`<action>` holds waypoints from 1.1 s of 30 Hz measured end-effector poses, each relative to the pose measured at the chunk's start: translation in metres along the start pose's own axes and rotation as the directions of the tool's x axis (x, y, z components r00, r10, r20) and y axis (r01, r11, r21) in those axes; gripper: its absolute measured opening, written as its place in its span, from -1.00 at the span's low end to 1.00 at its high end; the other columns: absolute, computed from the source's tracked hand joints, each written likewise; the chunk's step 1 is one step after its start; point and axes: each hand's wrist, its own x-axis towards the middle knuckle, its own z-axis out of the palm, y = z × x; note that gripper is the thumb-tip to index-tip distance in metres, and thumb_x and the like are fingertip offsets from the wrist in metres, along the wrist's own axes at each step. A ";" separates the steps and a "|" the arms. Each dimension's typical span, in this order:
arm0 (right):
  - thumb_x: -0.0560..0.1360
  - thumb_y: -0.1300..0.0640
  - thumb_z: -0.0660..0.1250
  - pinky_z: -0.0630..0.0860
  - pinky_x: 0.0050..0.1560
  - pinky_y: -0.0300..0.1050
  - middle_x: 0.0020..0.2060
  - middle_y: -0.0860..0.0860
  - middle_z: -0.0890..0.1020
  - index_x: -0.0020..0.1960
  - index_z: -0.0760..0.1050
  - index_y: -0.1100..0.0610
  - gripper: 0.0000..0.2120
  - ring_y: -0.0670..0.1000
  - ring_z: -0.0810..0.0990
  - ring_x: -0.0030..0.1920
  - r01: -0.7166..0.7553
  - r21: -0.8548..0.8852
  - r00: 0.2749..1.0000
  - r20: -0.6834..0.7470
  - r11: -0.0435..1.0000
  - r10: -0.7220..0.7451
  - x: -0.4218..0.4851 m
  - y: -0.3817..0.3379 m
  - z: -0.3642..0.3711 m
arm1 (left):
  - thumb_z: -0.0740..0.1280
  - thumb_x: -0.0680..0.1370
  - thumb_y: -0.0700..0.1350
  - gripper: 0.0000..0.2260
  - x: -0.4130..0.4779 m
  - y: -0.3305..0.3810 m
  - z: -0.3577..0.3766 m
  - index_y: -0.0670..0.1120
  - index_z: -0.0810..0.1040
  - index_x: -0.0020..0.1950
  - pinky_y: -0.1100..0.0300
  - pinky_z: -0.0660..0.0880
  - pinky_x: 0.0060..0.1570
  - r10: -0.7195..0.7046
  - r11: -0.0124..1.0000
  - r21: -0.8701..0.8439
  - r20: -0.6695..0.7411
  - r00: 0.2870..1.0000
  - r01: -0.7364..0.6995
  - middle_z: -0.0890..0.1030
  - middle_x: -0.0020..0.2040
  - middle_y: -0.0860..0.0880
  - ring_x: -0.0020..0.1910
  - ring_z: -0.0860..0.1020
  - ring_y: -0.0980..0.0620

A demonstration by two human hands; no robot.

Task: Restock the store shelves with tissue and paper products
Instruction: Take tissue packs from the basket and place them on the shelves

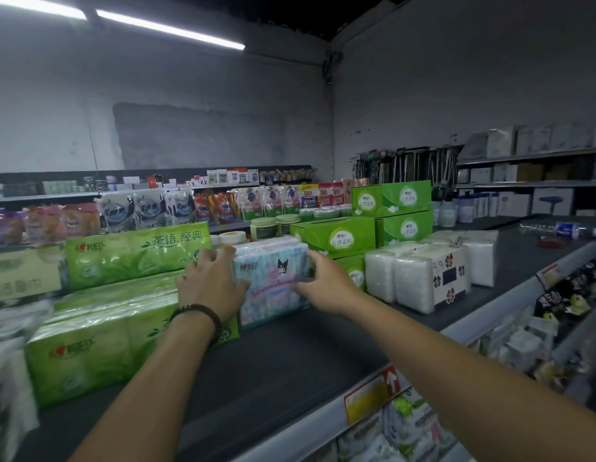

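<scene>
Detergent refill pouches (210,206) stand in a row behind, with green-lidded jars (264,226) just in front of them. A clear water bottle (566,230) lies on its side at right. Fluorescent tubes (170,28) glow overhead; white boxes (505,141) line the far right.

One head-worn view looks forward and down across the shelf top (290,378) at arm's reach; left hand (210,285) and right hand (326,285) reach in from 6 o'clock, wall corner (331,111) at 12 o'clock

One blue pack (273,278), four green boxes (335,236), one bottle (563,230) far right, at least three white packs (413,281) right, at least two green packs (136,255) left.
</scene>
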 end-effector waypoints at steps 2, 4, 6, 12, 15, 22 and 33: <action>0.55 0.14 0.52 0.62 0.19 -0.07 0.32 -0.15 0.62 0.54 0.42 0.03 -0.40 -0.09 0.67 0.15 0.027 -0.012 1.000 0.000 1.000 -0.027 -0.013 0.003 -0.011 | 0.50 0.46 0.20 -0.27 -0.004 0.004 -0.003 0.09 0.30 0.55 -0.23 0.45 0.27 0.005 1.000 0.014 -0.008 1.000 -0.004 0.41 0.40 -0.15 0.34 0.43 -0.27; 0.57 0.10 0.51 0.63 0.20 -0.06 0.37 -0.14 0.59 0.55 0.43 0.02 -0.42 -0.13 0.67 0.11 0.043 -0.003 0.999 0.001 0.999 -0.043 -0.033 0.007 -0.027 | 0.52 0.43 0.24 -0.24 -0.009 0.013 -0.009 0.09 0.30 0.54 -0.24 0.40 0.28 0.048 0.998 0.031 -0.022 0.999 -0.047 0.38 0.40 -0.15 0.35 0.38 -0.28; 0.58 0.08 0.51 0.66 0.18 -0.05 0.26 -0.18 0.60 0.45 0.50 -0.01 -0.53 -0.15 0.66 0.09 0.044 0.021 0.999 -0.005 0.999 -0.044 -0.060 0.015 -0.045 | 0.47 0.47 0.28 -0.34 -0.018 0.023 -0.017 0.15 0.35 0.49 -0.22 0.39 0.28 0.159 0.987 0.015 -0.049 0.986 -0.158 0.38 0.39 -0.11 0.36 0.36 -0.25; 0.60 0.04 0.48 0.68 0.14 0.05 -0.02 -0.13 0.72 0.16 0.66 -0.10 -0.85 -0.13 0.70 0.02 0.009 0.070 0.999 -0.037 0.998 -0.006 -0.170 0.072 -0.093 | 0.48 0.56 0.07 -0.92 -0.068 0.081 -0.066 0.22 0.59 -0.03 0.02 0.65 -0.16 0.572 0.790 -0.293 0.038 0.819 -0.538 0.68 -0.13 0.14 -0.24 0.66 0.20; 0.64 0.09 0.45 0.70 0.05 0.09 -0.08 -0.05 0.72 0.13 0.67 -0.01 -0.92 -0.02 0.72 -0.05 -0.066 0.139 0.997 -0.028 0.988 0.071 -0.225 0.110 -0.102 | 0.38 0.57 0.23 -0.82 -0.129 0.131 -0.069 0.17 0.63 0.01 0.02 0.65 -0.16 0.704 0.659 -0.481 0.124 0.699 -0.578 0.71 -0.16 0.10 -0.26 0.68 0.12; 0.63 0.12 0.42 0.65 -0.13 0.17 -0.17 0.05 0.75 0.00 0.66 0.00 -0.94 0.10 0.74 -0.17 -0.407 0.277 0.909 0.030 0.871 0.415 -0.361 0.275 -0.051 | 0.37 0.53 0.21 -0.82 -0.346 0.182 0.123 0.13 0.63 -0.08 0.41 0.41 -0.25 0.750 0.656 -0.705 0.571 0.335 -0.269 0.63 -0.25 0.16 -0.24 0.60 0.27; 0.55 0.07 0.34 0.45 -0.08 -0.23 -0.07 0.03 0.74 0.09 0.64 0.06 -0.83 0.08 0.72 0.01 -0.939 -0.129 0.290 0.208 0.320 0.934 -0.672 0.557 0.150 | 0.47 0.55 -0.06 -0.85 -0.661 0.124 0.440 0.07 0.54 -0.18 0.22 0.45 -0.14 0.268 0.951 -0.244 0.958 -0.107 0.192 0.60 -0.28 0.05 -0.30 0.56 0.28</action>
